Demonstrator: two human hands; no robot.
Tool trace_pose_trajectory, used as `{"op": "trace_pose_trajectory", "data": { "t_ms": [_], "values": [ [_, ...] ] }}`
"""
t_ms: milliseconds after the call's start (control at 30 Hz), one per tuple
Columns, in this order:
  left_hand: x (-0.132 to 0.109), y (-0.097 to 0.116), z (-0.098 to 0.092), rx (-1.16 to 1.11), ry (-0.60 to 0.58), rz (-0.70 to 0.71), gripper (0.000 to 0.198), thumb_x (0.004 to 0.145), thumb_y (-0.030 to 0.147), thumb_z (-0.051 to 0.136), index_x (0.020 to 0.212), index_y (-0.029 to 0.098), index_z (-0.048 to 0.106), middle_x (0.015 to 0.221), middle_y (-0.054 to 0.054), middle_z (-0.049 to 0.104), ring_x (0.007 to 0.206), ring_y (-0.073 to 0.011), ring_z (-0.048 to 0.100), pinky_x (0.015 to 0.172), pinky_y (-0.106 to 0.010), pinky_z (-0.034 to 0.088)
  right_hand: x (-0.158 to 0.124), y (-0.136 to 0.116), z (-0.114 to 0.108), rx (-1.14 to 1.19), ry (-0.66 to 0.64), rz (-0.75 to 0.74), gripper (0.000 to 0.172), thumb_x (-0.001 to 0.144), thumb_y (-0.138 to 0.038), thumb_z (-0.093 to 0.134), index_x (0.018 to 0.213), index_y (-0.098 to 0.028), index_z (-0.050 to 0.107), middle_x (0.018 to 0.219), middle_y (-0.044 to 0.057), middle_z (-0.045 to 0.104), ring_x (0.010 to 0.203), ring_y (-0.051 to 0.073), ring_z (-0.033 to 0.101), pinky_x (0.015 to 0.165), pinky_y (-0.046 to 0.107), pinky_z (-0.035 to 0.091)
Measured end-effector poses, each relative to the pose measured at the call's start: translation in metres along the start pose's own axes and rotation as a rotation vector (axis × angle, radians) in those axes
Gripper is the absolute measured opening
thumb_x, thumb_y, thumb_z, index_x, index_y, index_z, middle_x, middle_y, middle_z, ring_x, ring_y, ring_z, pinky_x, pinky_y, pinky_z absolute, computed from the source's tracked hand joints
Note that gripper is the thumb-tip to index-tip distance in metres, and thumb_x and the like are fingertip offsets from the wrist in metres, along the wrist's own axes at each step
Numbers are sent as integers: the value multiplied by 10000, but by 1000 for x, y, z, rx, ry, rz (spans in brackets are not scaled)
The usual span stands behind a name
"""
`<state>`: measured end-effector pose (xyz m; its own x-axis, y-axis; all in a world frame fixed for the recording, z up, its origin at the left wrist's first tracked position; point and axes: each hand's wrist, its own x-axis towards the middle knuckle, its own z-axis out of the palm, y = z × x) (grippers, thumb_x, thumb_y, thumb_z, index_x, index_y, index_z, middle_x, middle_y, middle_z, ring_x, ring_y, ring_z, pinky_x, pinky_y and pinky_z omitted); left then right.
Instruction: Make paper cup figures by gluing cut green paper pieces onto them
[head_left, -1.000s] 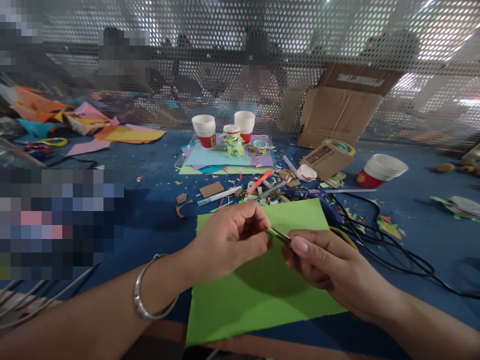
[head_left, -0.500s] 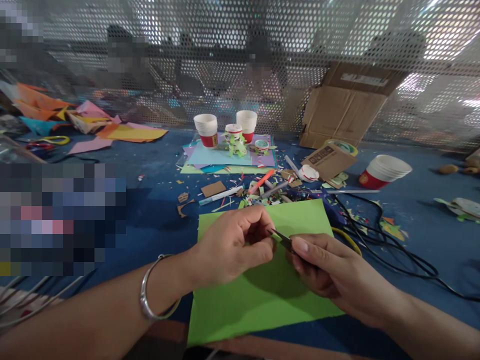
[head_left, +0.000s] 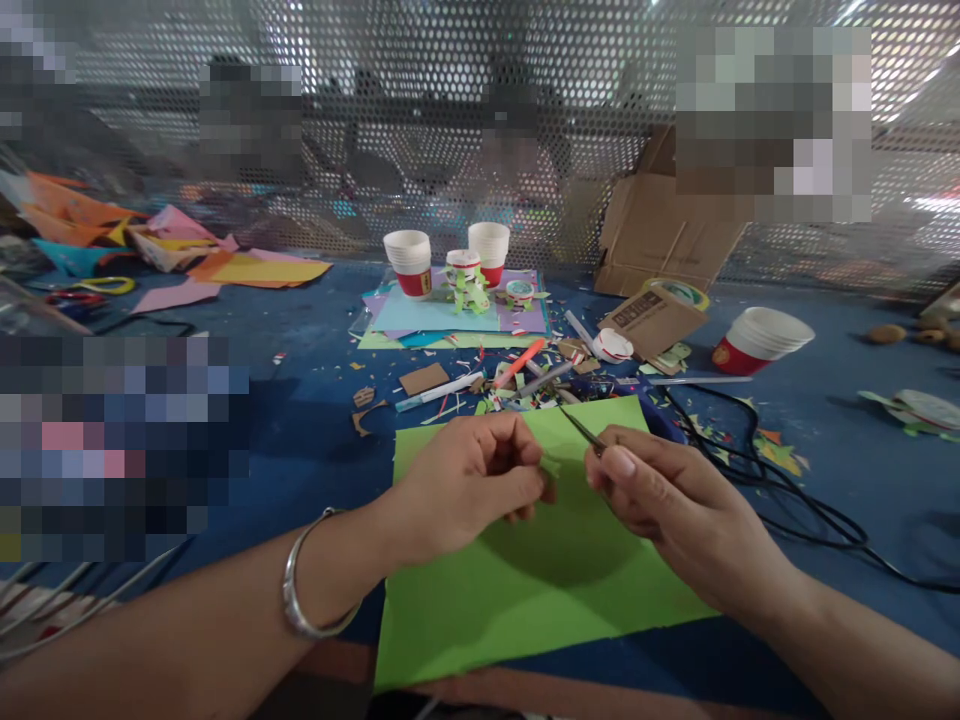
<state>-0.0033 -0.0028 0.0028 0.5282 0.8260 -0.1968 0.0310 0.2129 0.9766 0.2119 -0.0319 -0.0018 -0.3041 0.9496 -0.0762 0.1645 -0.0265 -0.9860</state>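
Over one green sheet (head_left: pixel 525 600), the left hand (head_left: pixel 469 485) pinches one green scrap (head_left: pixel 550 467), the right hand (head_left: pixel 671 505) clasps one thin tool (head_left: pixel 579 428).

Upper centre: stacked paper cups (head_left: pixel 409 262) on pastel sheets (head_left: pixel 435 315). Upper right: cardboard box (head_left: pixel 660 235). Right: black cable (head_left: pixel 739 468). Upper left: coloured papers (head_left: pixel 255 268).

Both forearms are bare, with no sleeves in view. A thin silver bangle (head_left: pixel 311 590) circles the left wrist. The hands wear no gloves and no rings show.
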Motion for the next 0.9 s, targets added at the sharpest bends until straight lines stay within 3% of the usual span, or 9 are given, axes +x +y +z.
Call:
{"op": "trace_pose_trajectory", "data": {
  "t_ms": [167,367,467,567,700,767,900],
  "values": [
    [2,3,0,-2,38,35,138,758,160,678,769,167,541,662,42,647,545,-58,570,534,-181,455,4,-6,1,-307,5,-101,440,973,-618,563,871,-198,645,702,-17,506,602,118,402,546,276,305],
    [4,-3,-5,30,180,138,141,828,202,655,772,171,529,707,25,677,534,-51,553,510,-176,414,5,-4,-11,-529,86,-90,419,978,-624,546,902,-226,650,713,-13,562,641,146,482,591,283,341],
    [3,-3,-13,198,267,220,124,868,237,644,807,176,555,725,12,674,562,-69,547,526,-192,423,-1,-1,-17,-679,43,-77,424,968,-639,550,927,-233,668,696,-7,595,602,150,500,565,288,338],
    [0,4,-23,486,329,331,126,900,290,648,882,176,595,896,-45,739,605,-92,603,531,-213,434,-8,3,-26,-805,92,-71,400,952,-638,573,982,-251,669,624,-17,585,520,153,483,531,298,320],
    [-5,16,-30,672,342,346,148,898,272,643,830,187,544,1173,-103,767,484,-62,602,513,-230,459,-5,6,-48,-814,343,-108,372,837,-616,744,965,-272,683,795,59,717,659,246,620,603,340,370],
    [-6,18,-31,692,347,343,145,894,263,638,821,191,535,1190,-105,769,464,-62,609,510,-231,467,2,7,-59,-758,440,-80,399,743,-580,849,934,-264,698,752,74,709,666,278,620,603,354,368],
    [-2,10,-33,756,306,333,113,886,252,624,828,196,545,1032,-95,796,480,-90,630,504,-235,445,16,11,-70,-620,401,-32,424,668,-598,891,820,-243,717,673,63,683,612,242,556,564,340,353]
  ]
}}
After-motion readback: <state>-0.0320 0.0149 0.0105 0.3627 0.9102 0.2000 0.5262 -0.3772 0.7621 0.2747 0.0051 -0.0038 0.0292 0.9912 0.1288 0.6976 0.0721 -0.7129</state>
